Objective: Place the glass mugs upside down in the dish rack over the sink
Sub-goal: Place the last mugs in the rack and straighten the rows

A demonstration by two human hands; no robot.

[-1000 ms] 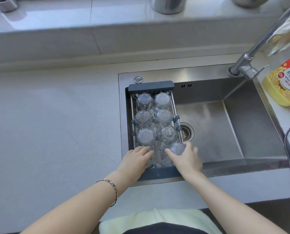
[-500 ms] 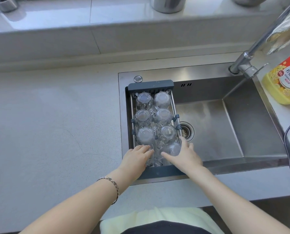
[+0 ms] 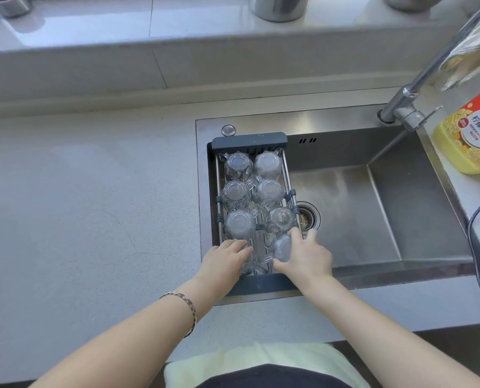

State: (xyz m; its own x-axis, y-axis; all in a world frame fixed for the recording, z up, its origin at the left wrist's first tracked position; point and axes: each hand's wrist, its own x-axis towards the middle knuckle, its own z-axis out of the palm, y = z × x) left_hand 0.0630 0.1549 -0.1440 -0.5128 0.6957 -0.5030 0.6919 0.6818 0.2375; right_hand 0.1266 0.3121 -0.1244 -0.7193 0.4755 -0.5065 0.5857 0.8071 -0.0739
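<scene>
Six glass mugs [image 3: 262,191] are already sitting base-up in three pairs along the dish rack [image 3: 248,140], and we are working on the near row. Our right hand [image 3: 306,257] is curling around a seventh mug [image 3: 281,247] at the rack's near right corner — fingers wrapped over its far side, thumb underneath, the mug tilting with its base toward the left and not yet settled flat. Our left hand [image 3: 225,260] is resting loosely closed over another mug [image 3: 248,263] in the near left corner, just beside the first. The tilted mug lies directly ahead of the right palm, so we judge a small roll of that wrist would stand it rim-down. The rack is spanning the left side of the sink [image 3: 401,219], with the table [image 3: 79,205] to its left.
</scene>
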